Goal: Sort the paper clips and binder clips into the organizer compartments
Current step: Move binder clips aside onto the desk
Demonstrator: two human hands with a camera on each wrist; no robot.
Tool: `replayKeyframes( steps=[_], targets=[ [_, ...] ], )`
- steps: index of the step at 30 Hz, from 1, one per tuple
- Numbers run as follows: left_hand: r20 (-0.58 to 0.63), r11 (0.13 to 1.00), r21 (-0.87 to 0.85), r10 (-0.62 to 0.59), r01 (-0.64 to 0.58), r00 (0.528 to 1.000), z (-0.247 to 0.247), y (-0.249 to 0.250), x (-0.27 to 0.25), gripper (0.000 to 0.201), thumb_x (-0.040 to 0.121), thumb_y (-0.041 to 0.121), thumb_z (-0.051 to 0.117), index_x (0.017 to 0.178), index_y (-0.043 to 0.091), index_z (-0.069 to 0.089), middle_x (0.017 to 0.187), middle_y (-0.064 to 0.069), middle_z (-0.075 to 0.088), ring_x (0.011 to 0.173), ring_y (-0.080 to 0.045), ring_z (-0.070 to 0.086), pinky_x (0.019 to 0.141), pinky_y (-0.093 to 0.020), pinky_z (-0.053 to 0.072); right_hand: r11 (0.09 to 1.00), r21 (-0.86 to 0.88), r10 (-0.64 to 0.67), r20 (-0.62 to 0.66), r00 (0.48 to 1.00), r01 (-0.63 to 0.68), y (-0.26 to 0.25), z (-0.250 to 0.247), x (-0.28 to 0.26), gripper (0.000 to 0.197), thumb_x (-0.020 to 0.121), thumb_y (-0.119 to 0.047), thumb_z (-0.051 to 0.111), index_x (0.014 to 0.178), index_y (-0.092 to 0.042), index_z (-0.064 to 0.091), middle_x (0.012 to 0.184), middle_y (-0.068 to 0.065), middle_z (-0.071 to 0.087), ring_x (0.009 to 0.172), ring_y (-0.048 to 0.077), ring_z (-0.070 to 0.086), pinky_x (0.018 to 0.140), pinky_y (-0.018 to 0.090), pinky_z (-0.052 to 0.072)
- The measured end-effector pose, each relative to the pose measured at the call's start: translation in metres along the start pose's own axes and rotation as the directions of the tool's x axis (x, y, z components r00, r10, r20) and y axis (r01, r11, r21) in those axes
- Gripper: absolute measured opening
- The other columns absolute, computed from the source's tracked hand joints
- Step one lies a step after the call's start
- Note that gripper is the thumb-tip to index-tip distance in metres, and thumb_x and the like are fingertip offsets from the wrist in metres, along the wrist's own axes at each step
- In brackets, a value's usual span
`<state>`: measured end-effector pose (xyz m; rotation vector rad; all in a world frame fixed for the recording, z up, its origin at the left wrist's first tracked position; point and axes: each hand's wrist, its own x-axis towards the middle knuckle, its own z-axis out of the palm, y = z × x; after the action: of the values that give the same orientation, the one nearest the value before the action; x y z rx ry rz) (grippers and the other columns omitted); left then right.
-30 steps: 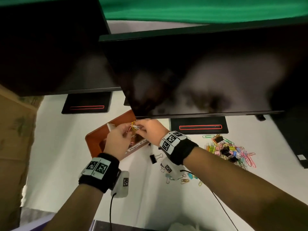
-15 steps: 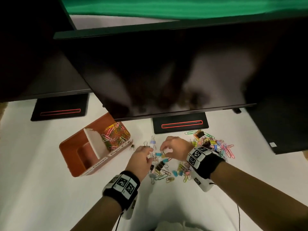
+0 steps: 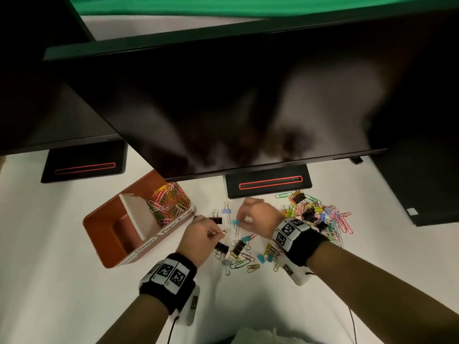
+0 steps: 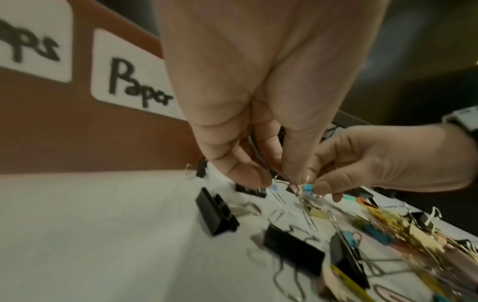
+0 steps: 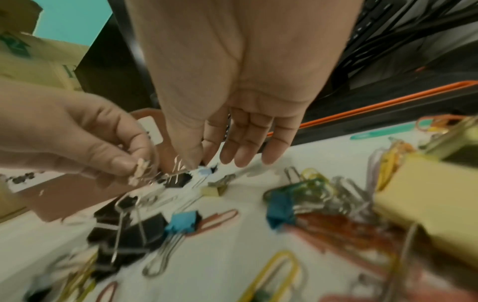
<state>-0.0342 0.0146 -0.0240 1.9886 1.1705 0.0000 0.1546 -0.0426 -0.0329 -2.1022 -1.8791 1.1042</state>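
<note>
Orange-brown plastic organizer (image 3: 109, 234) sits left on the white counter (image 3: 62, 281), its far compartment holding coloured paper clips (image 3: 169, 202). Left hand (image 3: 198, 240) pinches a small clip's wire; right hand (image 3: 258, 217) pinches a small blue binder clip (image 4: 308, 189). Judged step: picking binder clips; next, carry them to the near compartment.

Your organizer (image 3: 106, 234) is rusty brown with white labels (image 4: 129, 81) lettered in black. The paper clips (image 3: 169, 202) inside are pink, yellow and green. Loose binder clips (image 3: 221, 247) are black, some blue, on a white table (image 3: 49, 281). Wristbands (image 3: 169, 271) are black with black-and-white checker tags.
</note>
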Motion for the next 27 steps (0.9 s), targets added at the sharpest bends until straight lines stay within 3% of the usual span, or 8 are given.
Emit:
replayKeyframes(
  steps=[3, 5, 7, 9, 13, 16, 20, 27],
  targets=[
    [-0.071, 1.0, 0.006, -0.03, 0.03, 0.997, -0.009, -0.009, -0.002, 0.007, 0.082, 0.016, 0.067, 0.077, 0.017, 0.062, 0.092, -0.001, 0.057, 0.068, -0.009, 0.058, 0.069, -0.022, 0.05, 0.999, 0.026, 0.05, -0.077, 0.996, -0.048, 0.011, -0.011, 0.0, 0.021, 0.089, -0.037, 0.057, 0.104, -0.024, 0.064, 0.11, -0.004, 0.053, 0.095, 0.012, 0.052, 0.084, 0.03, 0.048],
    [-0.097, 0.997, 0.081, -0.007, 0.015, 0.995, -0.011, -0.012, -0.004, 0.005, 0.083, 0.014, 0.064, 0.088, 0.015, 0.064, 0.103, -0.004, 0.056, 0.076, -0.015, 0.059, 0.08, -0.028, 0.051, 0.996, 0.019, 0.091, -0.129, 0.987, -0.089, 0.018, -0.017, 0.0, 0.023, 0.089, -0.037, 0.057, 0.108, -0.024, 0.061, 0.112, -0.004, 0.054, 0.095, 0.013, 0.054, 0.084, 0.031, 0.049],
    [-0.072, 0.99, 0.137, 0.04, -0.03, 0.997, -0.007, -0.012, -0.007, 0.024, 0.084, 0.014, 0.062, 0.108, 0.017, 0.062, 0.113, -0.002, 0.051, 0.089, -0.016, 0.056, 0.09, -0.029, 0.049, 0.993, 0.038, 0.113, -0.177, 0.978, -0.108, 0.022, -0.018, -0.001, 0.028, 0.088, -0.035, 0.06, 0.114, -0.024, 0.057, 0.114, -0.002, 0.054, 0.1, 0.016, 0.055, 0.088, 0.034, 0.049],
    [-0.063, 0.973, 0.211, 0.113, -0.098, 0.992, -0.001, -0.008, -0.01, 0.028, 0.085, 0.017, 0.06, 0.113, 0.021, 0.06, 0.112, 0.002, 0.05, 0.09, -0.015, 0.055, 0.088, -0.029, 0.049, 0.998, 0.027, 0.064, -0.178, 0.982, -0.06, 0.019, -0.016, -0.005, 0.027, 0.087, -0.03, 0.061, 0.113, -0.024, 0.058, 0.113, -0.001, 0.053, 0.102, 0.017, 0.055, 0.09, 0.034, 0.049],
    [0.019, 0.893, 0.418, 0.178, -0.169, 0.984, 0.012, -0.002, -0.007, 0.022, 0.087, 0.029, 0.057, 0.106, 0.021, 0.064, 0.103, 0.002, 0.055, 0.091, -0.018, 0.055, 0.081, -0.031, 0.047, 0.984, -0.112, -0.139, 0.028, 0.99, 0.141, 0.0, -0.004, -0.009, 0.022, 0.09, -0.028, 0.056, 0.111, -0.027, 0.063, 0.106, -0.001, 0.054, 0.099, 0.017, 0.051, 0.088, 0.033, 0.046],
    [0.038, 0.867, 0.479, 0.138, -0.139, 0.99, 0.018, -0.003, 0.002, 0.019, 0.088, 0.032, 0.055, 0.102, 0.022, 0.063, 0.105, 0.004, 0.056, 0.097, -0.019, 0.053, 0.083, -0.032, 0.043, 0.96, -0.227, -0.138, 0.128, 0.982, 0.164, -0.011, 0.001, -0.003, 0.024, 0.091, -0.029, 0.054, 0.113, -0.028, 0.062, 0.105, 0.001, 0.051, 0.101, 0.02, 0.049, 0.088, 0.033, 0.038],
    [0.036, 0.851, 0.512, 0.119, -0.121, 0.992, 0.022, -0.002, 0.007, 0.013, 0.091, 0.029, 0.049, 0.091, 0.024, 0.061, 0.101, 0.004, 0.056, 0.098, -0.019, 0.05, 0.082, -0.031, 0.038, 0.941, -0.298, -0.124, 0.143, 0.982, 0.163, -0.015, 0.001, 0.001, 0.018, 0.091, -0.029, 0.052, 0.101, -0.027, 0.066, 0.105, 0.001, 0.052, 0.1, 0.021, 0.05, 0.091, 0.034, 0.036],
    [0.108, 0.79, 0.577, 0.176, -0.206, 0.978, 0.022, -0.003, 0.005, 0.009, 0.088, 0.021, 0.05, 0.087, 0.022, 0.059, 0.092, 0.003, 0.061, 0.091, -0.02, 0.056, 0.081, -0.034, 0.042, 0.944, -0.282, -0.147, 0.106, 0.984, 0.171, -0.006, 0.002, -0.008, 0.018, 0.092, -0.028, 0.051, 0.101, -0.02, 0.065, 0.107, 0.002, 0.052, 0.099, 0.021, 0.053, 0.091, 0.035, 0.038]
  ],
)
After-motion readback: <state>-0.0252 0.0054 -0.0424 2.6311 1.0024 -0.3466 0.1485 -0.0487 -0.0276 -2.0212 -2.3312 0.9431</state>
